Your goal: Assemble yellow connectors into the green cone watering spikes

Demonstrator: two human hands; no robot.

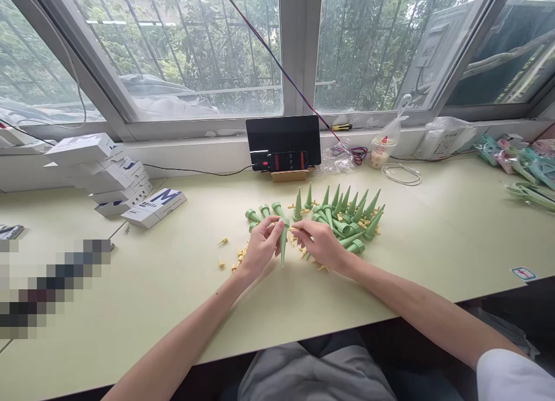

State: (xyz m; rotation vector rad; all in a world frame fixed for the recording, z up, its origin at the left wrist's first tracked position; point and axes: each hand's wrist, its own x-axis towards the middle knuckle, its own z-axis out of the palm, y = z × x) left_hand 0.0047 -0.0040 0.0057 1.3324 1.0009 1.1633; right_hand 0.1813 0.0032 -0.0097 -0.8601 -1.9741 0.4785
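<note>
Now our left hand [261, 246], fingertips pinching the green spike [283, 247] near its top, tips it towards six o'clock; at its three o'clock, our right hand [321, 240] pinches a small yellow piece [293, 229]. We'd best brace the spike, keeping both aligned.

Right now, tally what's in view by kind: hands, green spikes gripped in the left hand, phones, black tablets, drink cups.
Left hand and right hand: 2
Green spike in the left hand: 1
Phone: 1
Black tablet: 1
Drink cup: 1
Total: 6
</note>
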